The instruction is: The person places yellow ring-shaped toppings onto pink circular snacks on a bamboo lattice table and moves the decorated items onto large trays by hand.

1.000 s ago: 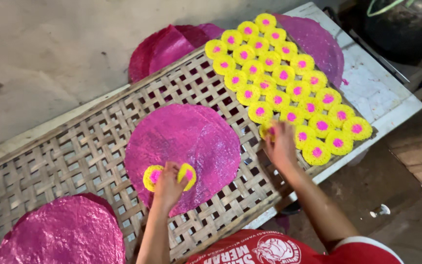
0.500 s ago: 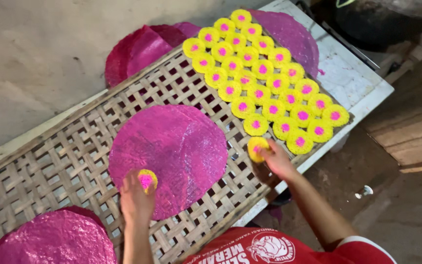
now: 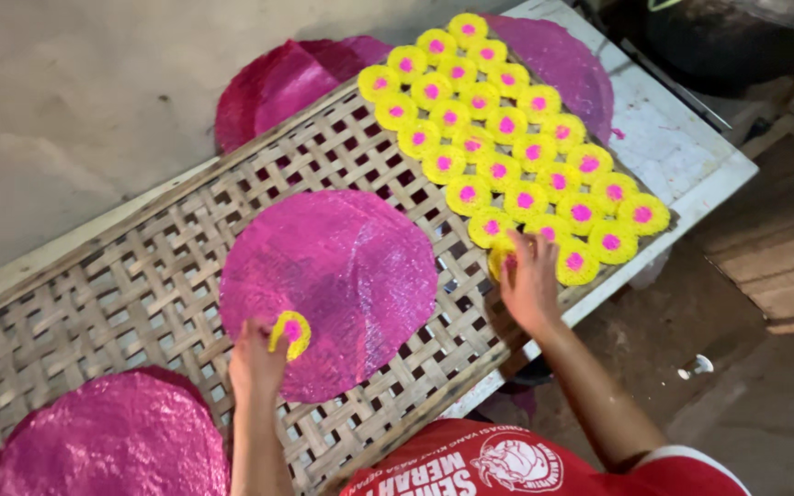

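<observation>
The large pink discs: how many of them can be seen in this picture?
4: one under the left hand at, one bottom left, one beyond the rack, one under the yellow cakes. More may be hidden.

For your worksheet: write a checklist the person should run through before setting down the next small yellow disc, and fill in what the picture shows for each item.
1. Left hand holds a yellow disc with a pink centre: ok.
2. Right hand rests on a disc at the near end of the yellow rows: ok; whether that disc lies flat cannot tell, the hand covers it.
3. Bare mat beside the last row for another disc: ok, open weave of the woven bamboo mat shows there.
4. Rows lie tidy, discs side by side: ok.
5. Large pink round sheet lies flat under the left hand's disc: ok.
</observation>
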